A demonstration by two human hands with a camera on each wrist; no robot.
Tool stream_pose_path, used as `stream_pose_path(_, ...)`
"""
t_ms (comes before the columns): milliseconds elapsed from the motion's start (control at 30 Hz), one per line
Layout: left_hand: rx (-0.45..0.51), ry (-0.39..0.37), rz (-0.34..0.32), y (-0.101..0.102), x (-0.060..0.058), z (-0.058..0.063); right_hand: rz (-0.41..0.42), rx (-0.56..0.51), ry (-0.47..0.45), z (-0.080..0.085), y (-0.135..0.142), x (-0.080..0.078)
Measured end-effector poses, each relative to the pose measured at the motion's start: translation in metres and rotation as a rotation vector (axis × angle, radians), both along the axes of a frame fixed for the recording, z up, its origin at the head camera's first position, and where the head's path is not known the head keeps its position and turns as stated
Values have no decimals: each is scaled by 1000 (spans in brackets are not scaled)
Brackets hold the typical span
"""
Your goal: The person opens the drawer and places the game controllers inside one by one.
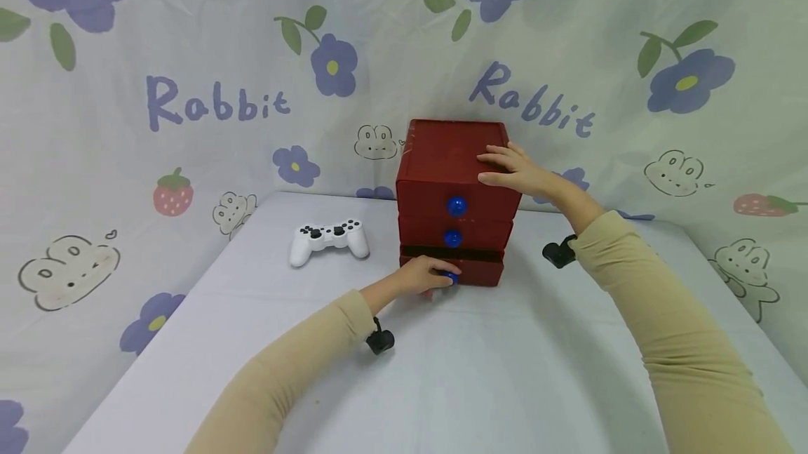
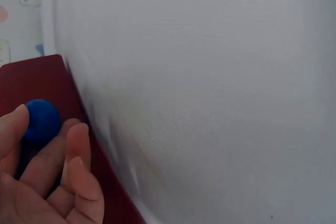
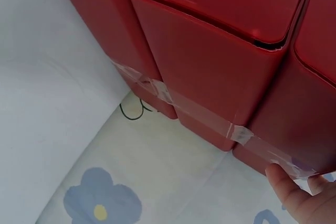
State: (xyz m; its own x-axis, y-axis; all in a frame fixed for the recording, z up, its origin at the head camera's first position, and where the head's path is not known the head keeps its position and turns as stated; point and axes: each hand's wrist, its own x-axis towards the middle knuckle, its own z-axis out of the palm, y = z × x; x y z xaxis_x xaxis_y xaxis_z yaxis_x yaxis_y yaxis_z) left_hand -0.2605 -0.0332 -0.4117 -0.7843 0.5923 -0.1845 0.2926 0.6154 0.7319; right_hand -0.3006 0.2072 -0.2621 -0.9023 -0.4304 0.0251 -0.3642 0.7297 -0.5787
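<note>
While the left hand (image 1: 418,276) pinches the bottom blue knob (image 1: 451,278), the right hand (image 1: 516,172) rests spread atop the red drawer cabinet (image 1: 442,154).

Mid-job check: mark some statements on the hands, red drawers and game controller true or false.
1. The left hand has its grip on the round blue knob of the bottom red drawer. True.
2. The bottom red drawer is fully shut. False: it stands partly out.
3. The right hand grips the middle knob. False: it is at the top of the red cabinet.
4. The white game controller with black sticks lies left of the cabinet. True.
5. Clear tape crosses the cabinet's side. True.
</note>
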Motion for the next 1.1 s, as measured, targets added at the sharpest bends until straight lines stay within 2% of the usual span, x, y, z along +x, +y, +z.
stream_pose_path(200,-1,-61,-25,-4,9,1,-7,5,3,0,-1,0)
stream_pose_path(600,17,-31,-88,-9,27,2,-6,-17,-8,-1,1,-2)
stream_pose_path(1100,15,-64,-84,-12,48,0,-16,-17,-24,-1,2,-2)
